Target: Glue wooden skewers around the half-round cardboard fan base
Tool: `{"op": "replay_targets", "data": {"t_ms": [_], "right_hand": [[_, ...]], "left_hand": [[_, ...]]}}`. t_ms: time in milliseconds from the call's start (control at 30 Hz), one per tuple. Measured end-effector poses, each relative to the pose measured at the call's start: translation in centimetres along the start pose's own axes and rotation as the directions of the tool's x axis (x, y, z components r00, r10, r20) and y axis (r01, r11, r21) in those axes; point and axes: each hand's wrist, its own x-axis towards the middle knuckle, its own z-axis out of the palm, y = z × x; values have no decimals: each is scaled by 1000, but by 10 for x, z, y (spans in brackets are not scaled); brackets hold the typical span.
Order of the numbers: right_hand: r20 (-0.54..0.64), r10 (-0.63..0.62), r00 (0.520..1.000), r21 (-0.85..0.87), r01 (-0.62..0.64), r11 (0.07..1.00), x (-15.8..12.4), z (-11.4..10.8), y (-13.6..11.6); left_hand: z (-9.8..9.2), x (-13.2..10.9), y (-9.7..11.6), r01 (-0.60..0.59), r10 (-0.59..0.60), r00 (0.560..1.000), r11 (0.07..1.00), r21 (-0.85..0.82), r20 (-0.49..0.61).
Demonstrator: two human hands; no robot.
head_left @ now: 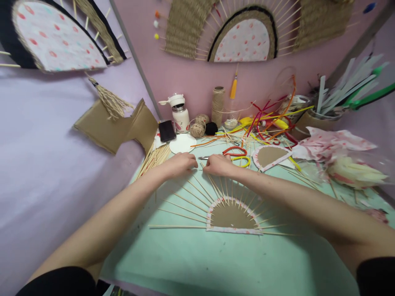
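Observation:
A half-round cardboard piece (pixel 234 216), edged with spotted cloth, lies flat on the table with several thin wooden sticks (pixel 182 199) fanned out from its curved edge. Beyond it, my left hand (pixel 183 164) is closed with its fingers bent inward; what they hold, if anything, is hidden. My right hand (pixel 218 165) is closed just beside it, fingertips pinched at the far ends of the upper sticks. Scissors with red and yellow handles (pixel 235 151) lie right behind my right hand, their blades pointing left.
A bundle of sticks (pixel 158 157) lies left of my hands. Behind stand a white bottle (pixel 180 119), twine balls (pixel 198 126) and a twine spool (pixel 218 107). A second half-round piece (pixel 271 158) and spotted cloth (pixel 331 142) lie right. Finished fan hangings (pixel 243 41) are on the wall.

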Motion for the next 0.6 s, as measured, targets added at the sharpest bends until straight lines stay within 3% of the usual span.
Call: {"op": "replay_targets", "data": {"t_ms": [100, 200, 433, 600], "right_hand": [[-1, -7, 1000, 2, 7, 1000, 0, 1, 1], [-4, -9, 1000, 1, 9, 1000, 1, 2, 1], [-2, -4, 1000, 14, 4, 1000, -2, 0, 1], [-6, -6, 1000, 45, 6, 999, -6, -3, -2]], "left_hand": [[-3, -7, 3, -27, 33, 995, 998, -64, 95], [-1, -8, 11, -13, 8, 992, 999, 42, 124], [18, -7, 21, -135, 148, 989, 950, 281, -25], [15, -9, 18, -195, 235, 971, 892, 407, -51]]}}
